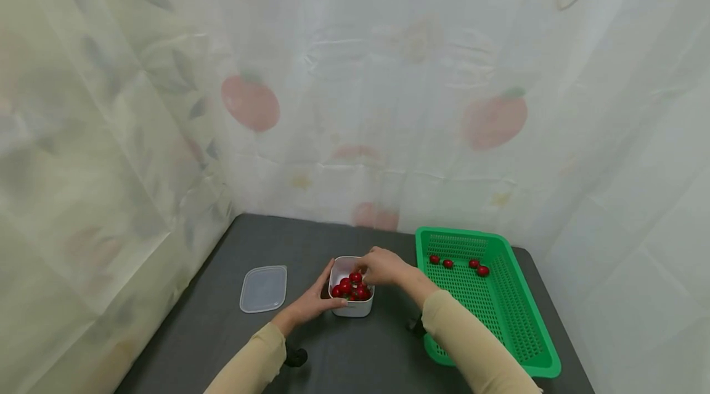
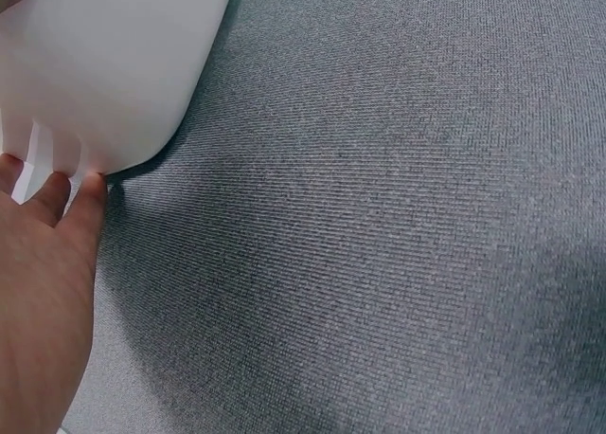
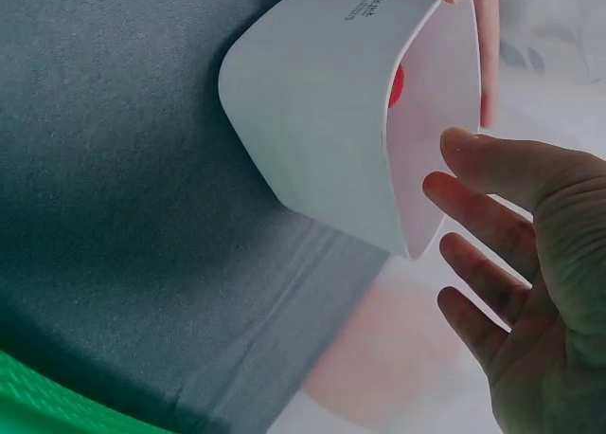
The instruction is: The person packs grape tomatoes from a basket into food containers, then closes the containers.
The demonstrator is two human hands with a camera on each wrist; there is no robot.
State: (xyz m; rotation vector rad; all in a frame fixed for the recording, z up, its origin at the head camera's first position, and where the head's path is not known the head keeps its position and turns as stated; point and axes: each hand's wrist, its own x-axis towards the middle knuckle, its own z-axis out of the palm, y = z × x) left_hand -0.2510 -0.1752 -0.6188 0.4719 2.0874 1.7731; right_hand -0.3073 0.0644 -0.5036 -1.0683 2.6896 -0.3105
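Nearest the head camera, the right sleeve is slanting in from 5 o'clock and the left sleeve from 7 o'clock. Ahead, a white container is standing on the dark table, holding a cluster of small red fruits.

Left hand, at 8 o'clock of the container: gripping it, thumb at the near rim, fingers lying along the outer wall. Right hand, at 2 o'clock: hovering at the container's mouth, thumb and fingertips parted; the right wrist view is showing nothing between them.

A translucent lid is lying flat at 9 o'clock, apart from the container. A green basket is sitting at 3 o'clock, bearing four loose fruits towards its 12 o'clock end.

Handling (judgement): the fruits are looking light and glossy, so probably slippery; firmness unknown, possibly bruising easily. Pinching lightly around the widest part seems best. The container is appearing light and stiff; bracing its side walls below the rim should be enough.
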